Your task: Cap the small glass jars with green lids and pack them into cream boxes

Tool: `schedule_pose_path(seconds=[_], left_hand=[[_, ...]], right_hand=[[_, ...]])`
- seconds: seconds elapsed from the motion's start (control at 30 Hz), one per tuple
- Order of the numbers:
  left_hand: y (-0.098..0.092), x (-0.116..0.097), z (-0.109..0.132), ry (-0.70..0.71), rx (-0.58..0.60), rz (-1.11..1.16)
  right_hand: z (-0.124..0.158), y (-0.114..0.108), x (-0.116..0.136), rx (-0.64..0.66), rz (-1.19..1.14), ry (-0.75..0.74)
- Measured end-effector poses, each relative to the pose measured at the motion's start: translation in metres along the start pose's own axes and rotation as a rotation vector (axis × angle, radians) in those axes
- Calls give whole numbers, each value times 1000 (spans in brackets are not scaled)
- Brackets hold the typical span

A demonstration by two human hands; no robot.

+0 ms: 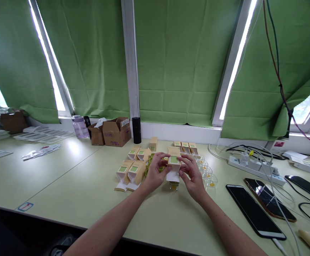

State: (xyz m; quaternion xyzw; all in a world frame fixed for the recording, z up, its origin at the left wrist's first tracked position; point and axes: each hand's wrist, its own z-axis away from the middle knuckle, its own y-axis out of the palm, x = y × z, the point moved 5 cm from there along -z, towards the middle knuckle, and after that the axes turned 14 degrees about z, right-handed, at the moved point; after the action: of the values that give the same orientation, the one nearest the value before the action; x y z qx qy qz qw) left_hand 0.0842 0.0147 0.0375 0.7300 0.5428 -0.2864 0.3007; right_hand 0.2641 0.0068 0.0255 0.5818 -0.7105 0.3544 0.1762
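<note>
Both my hands hold one small tan carton with a green label (174,161) upright over the table. My left hand (157,172) pinches its left side and my right hand (191,174) grips its right side. The carton's white bottom flap hangs open above a small clear jar (173,185) on the table. Several more tan cartons (131,171) lie to the left, some with open flaps. Others (185,146) stand behind. A row of small clear jars with yellow contents (207,175) runs along the right of my right hand.
Two phones (255,209) lie flat at the right, beside a white power strip (253,166) with tangled cables. Brown cardboard boxes (116,131), a black cylinder (136,130) and a clear bottle (80,126) stand at the back by the green blinds. Papers (41,151) lie at left.
</note>
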Motion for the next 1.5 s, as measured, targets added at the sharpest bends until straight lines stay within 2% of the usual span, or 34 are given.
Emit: schedule_pose_path(seconds=[0.4,1.23,1.5], left_hand=[[1,1,0,19,-12,-28],[4,-2,4,17,-1,-105],[7,-12,6,-27,133,-42]], right_hand=[[0,0,-3,-86,40,0],[-1,1,-6,-127,48,28],[-1,-1,-9,-135,34,45]])
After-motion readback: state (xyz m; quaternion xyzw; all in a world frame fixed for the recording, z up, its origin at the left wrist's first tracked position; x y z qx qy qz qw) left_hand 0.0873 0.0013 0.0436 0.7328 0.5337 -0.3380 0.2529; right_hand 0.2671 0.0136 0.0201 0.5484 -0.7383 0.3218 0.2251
